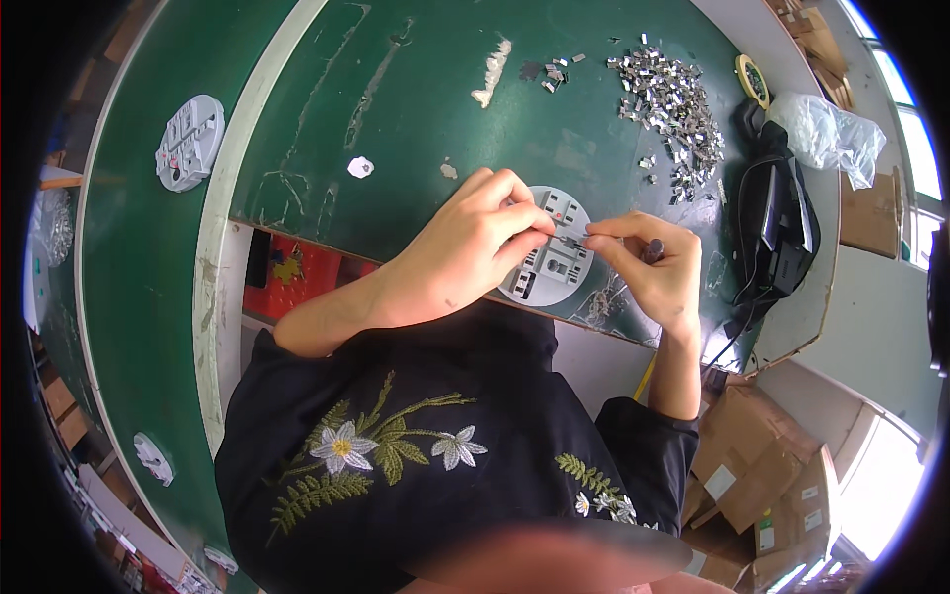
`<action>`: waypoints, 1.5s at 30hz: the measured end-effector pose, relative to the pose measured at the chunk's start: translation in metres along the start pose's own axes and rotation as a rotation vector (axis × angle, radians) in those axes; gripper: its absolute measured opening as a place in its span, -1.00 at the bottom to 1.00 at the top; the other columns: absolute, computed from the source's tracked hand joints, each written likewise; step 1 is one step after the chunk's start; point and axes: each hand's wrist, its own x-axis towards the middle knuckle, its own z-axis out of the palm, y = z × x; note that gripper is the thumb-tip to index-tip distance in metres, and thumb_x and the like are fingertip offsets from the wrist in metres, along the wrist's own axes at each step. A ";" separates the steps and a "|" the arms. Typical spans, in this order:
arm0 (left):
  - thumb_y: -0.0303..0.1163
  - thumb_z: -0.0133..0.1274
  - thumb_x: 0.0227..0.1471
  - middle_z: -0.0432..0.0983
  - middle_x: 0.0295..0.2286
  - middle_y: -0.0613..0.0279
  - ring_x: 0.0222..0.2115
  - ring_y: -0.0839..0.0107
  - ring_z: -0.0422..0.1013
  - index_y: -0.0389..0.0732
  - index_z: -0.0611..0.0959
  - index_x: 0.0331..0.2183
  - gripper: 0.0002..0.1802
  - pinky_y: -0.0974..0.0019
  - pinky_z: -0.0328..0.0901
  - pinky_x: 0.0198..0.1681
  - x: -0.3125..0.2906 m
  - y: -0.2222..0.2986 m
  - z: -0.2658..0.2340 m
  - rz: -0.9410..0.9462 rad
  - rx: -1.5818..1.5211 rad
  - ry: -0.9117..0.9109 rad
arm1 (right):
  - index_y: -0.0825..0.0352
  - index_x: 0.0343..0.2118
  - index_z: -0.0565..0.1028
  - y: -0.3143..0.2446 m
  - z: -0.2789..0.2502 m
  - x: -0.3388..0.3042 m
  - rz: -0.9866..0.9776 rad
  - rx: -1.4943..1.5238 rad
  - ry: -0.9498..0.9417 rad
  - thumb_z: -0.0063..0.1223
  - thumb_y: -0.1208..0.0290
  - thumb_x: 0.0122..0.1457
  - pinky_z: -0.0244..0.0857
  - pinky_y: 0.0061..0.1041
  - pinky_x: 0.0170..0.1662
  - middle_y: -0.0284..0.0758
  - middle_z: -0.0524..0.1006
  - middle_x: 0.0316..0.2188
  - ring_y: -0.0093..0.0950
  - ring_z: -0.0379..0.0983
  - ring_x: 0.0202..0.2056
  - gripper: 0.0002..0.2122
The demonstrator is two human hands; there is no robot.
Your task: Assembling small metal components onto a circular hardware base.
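Note:
A round light-grey plastic plate (572, 289) with raised blocks and slots lies at the table's near edge, below both hands. My left hand (460, 247) reaches over its left side, thumb and forefinger closed in a pinch above the plate. What the left fingertips hold is too small to make out. My right hand (658, 267) is closed at the plate's right side, its thumb and forefinger close to the left fingertips. A tool's dark round handle (653, 250) sticks out of the right hand; its other end is hidden or too fine to tell.
Many small metal clips (678, 114) lie heaped at the far right on the green table (416, 129). Beside them are a tape roll (752, 81), a black bag-like object (777, 218) and a clear plastic bag (831, 134). Another grey plate (190, 144) lies left, beyond a pale rail.

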 end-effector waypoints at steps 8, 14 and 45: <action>-0.54 0.20 0.02 0.44 -0.37 0.28 -0.35 0.42 0.40 -0.21 0.72 -0.27 -0.84 0.36 0.32 -0.32 0.002 0.001 -0.003 -0.080 -0.189 -0.002 | 0.37 -0.36 0.63 -0.008 -0.001 0.007 -0.109 -0.132 -0.087 0.25 0.62 0.02 0.17 -0.63 -0.55 -0.37 0.61 -0.45 -0.67 0.36 -0.58 -0.90; -0.53 0.20 0.03 0.45 -0.37 0.28 -0.35 0.42 0.42 -0.22 0.72 -0.28 -0.85 0.37 0.33 -0.32 0.004 0.001 -0.004 -0.078 -0.197 -0.008 | 0.37 -0.35 0.61 -0.005 0.001 0.011 -0.176 -0.144 -0.103 0.23 0.63 0.03 0.21 -0.61 -0.55 -0.34 0.61 -0.42 -0.62 0.39 -0.59 -0.89; -0.69 0.19 -0.07 0.42 -0.29 0.19 -0.38 0.38 0.52 -0.34 0.65 -0.29 -0.79 0.36 0.41 -0.35 -0.001 -0.004 0.000 0.017 -0.042 0.113 | 0.42 -0.37 0.51 -0.014 0.034 0.007 -0.336 -0.515 -0.035 0.19 0.65 0.01 0.34 -0.39 -0.50 -0.21 0.53 -0.50 -0.28 0.48 -0.57 -0.89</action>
